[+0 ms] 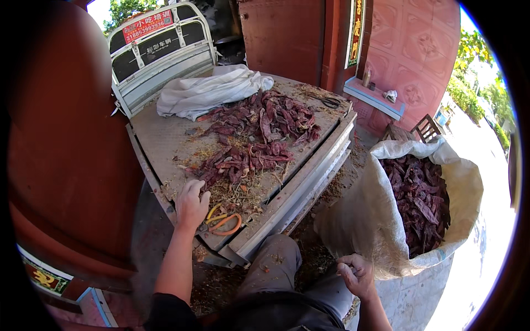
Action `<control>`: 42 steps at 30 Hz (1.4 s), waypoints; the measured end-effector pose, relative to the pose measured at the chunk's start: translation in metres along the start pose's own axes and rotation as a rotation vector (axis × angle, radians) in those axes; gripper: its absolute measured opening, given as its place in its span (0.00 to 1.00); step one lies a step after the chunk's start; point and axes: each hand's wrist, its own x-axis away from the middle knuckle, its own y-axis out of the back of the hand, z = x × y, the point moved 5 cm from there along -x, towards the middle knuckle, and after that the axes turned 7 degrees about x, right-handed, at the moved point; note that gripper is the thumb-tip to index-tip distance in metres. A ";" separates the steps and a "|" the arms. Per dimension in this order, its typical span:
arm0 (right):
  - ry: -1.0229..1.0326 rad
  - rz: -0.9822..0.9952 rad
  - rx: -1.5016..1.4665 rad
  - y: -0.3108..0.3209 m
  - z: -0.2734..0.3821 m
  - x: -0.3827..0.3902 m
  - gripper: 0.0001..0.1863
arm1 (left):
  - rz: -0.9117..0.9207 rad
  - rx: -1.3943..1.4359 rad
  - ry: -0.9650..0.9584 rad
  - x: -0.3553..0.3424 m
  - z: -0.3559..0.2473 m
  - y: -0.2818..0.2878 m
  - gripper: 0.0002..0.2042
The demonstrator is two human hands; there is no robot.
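Dried dark-red chili peppers point(243, 160) lie in a loose heap on the flat truck bed point(157, 135), among stems and yellowish bits. My left hand point(192, 204) reaches over the near left part of the bed, its fingers apart and extended toward the heap's near edge. Beside it, to the right, lie scissors point(225, 222) with yellow and orange handles, their blades hidden under debris. Over my right thigh, my right hand point(358, 276) is closed, its fingers curled in with the thumb against them; whatever they may hold is hidden. A large whitish woven sack point(364, 220) of dried chilies point(417, 198) stands beside it.
A crumpled white cloth sack point(212, 91) lies on the far part of the bed, before a white metal headboard point(165, 41). Black-handled scissors point(331, 102) rest at the far right corner. A raised metal edge point(298, 182) borders the bed. A wooden chair point(425, 129) stands behind the full sack.
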 end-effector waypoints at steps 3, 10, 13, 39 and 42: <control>-0.179 0.110 -0.113 -0.028 -0.037 0.012 0.09 | -0.037 -0.100 0.143 -0.009 0.080 -0.017 0.22; -0.532 0.132 -0.229 -0.061 -0.124 0.051 0.13 | 0.176 0.194 0.301 -0.024 0.066 -0.049 0.22; -0.621 0.145 -0.264 -0.077 -0.157 0.071 0.14 | 0.119 0.252 0.274 -0.022 0.046 -0.040 0.20; -0.271 0.219 -0.687 -0.076 0.000 -0.061 0.09 | 0.570 0.683 -0.276 0.080 -0.208 -0.039 0.30; -0.296 0.172 -0.789 -0.074 -0.011 -0.057 0.09 | 0.592 0.600 -0.377 0.083 -0.203 -0.041 0.25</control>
